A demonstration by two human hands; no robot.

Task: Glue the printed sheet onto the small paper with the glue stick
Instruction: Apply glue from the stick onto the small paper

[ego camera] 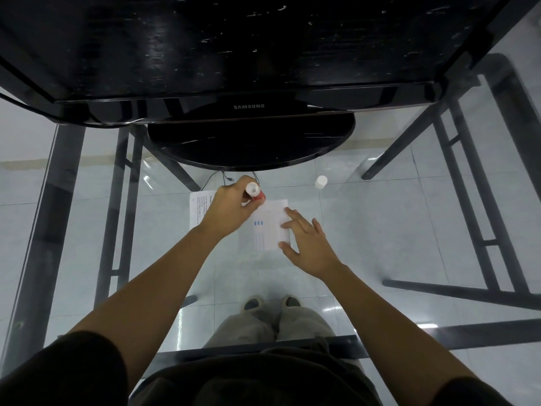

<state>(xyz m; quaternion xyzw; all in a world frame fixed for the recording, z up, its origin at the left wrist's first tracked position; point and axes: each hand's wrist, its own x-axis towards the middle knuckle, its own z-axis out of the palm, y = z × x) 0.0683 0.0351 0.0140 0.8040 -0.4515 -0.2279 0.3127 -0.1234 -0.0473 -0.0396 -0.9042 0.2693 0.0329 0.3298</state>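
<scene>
My left hand [231, 210] grips a red and white glue stick [255, 193], tilted with its lower end over the top left corner of a small white paper [268, 227] that shows faint blue marks. My right hand [307, 240] rests on the right edge of that paper with straight fingers, pinning it to the glass. A printed sheet [196, 210] with black text lies to the left, partly hidden under my left hand and wrist. The glue stick's white cap [320, 181] stands alone to the upper right.
All of this lies on a glass table [380, 230] with a dark metal frame. A black Samsung monitor [248, 106] on a round base [251, 145] stands right behind the papers. My legs and shoes show through the glass.
</scene>
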